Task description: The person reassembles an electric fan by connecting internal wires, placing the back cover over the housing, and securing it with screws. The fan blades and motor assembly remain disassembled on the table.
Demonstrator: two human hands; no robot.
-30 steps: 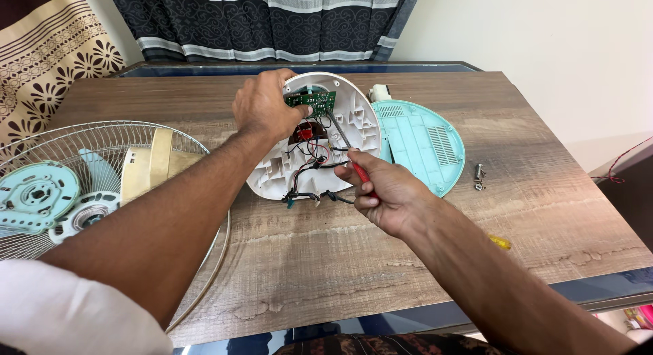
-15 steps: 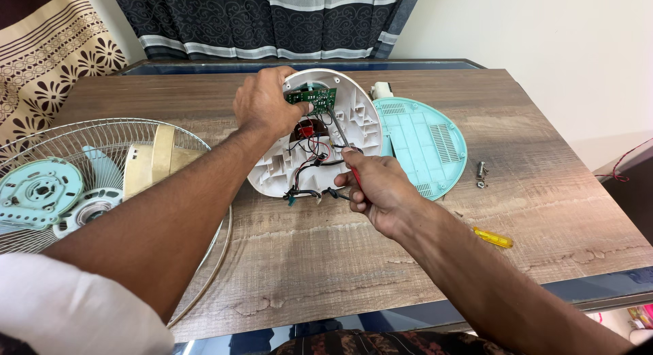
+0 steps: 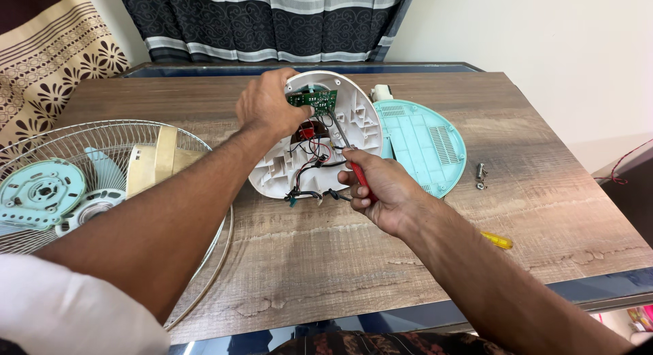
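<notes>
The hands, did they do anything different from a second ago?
Hardly. The right hand slid slightly toward the white housing, keeping hold of the red-handled screwdriver. The left hand still steadies the housing by the green circuit board. Nothing was picked up or let go.

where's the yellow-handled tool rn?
Head view: the yellow-handled tool lies on the wooden table near its right front edge, partly hidden behind the right forearm, below the loose screws.
</notes>
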